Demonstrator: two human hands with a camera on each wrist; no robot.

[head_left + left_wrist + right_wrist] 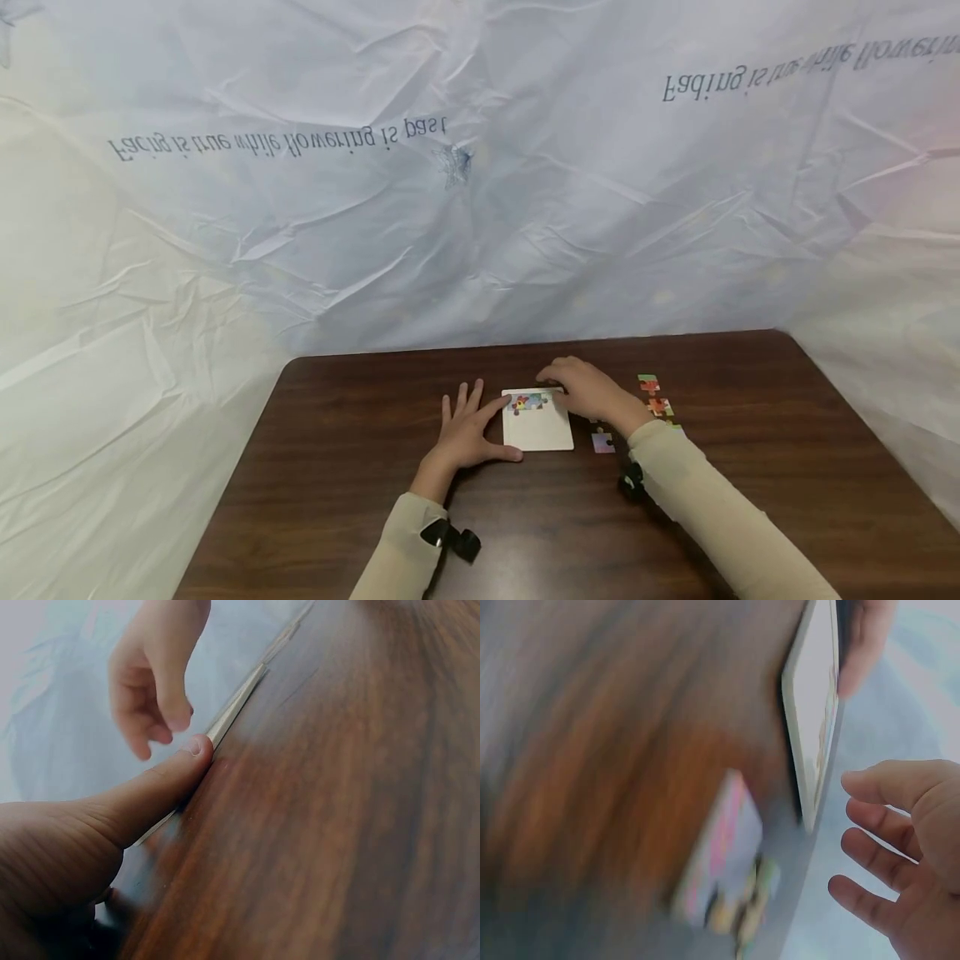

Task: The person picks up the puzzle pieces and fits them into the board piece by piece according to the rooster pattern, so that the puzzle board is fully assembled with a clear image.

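White puzzle board (537, 429) flat on the dark wooden worktop (750, 467), near the middle, a little toward the far edge. Small patch of coloured joined pieces (528, 403) set in along the board's far edge; rest of the board bare white

Left hand (467, 431) flat on the worktop just left of the board, fingers straight and spread, forefinger reaching the board's far left corner, thumb (161, 787) laid against the near left edge, as seen in the left wrist view. Holding nothing, only steadying the board from the side

Right hand (588, 390) over the board's far right corner, palm down, fingers bent loosely toward the joined pieces. From the head view, unclear whether a piece sits under the fingertips. In the right wrist view, fingers (877, 825) apart and relaxed, nothing between them, the board's edge (814, 712) just beyond them, though that view is blurred

Board thus between the two hands, left one touching it, right one above its far right part

Loose puzzle pieces (656, 398) scattered on the worktop right of the right hand, well apart from the board. One purplish piece (603, 442) nearer, just right of the board's near right corner, beside the right wrist

Crumpled pale sheet (480, 183) with printed lettering hanging behind the worktop
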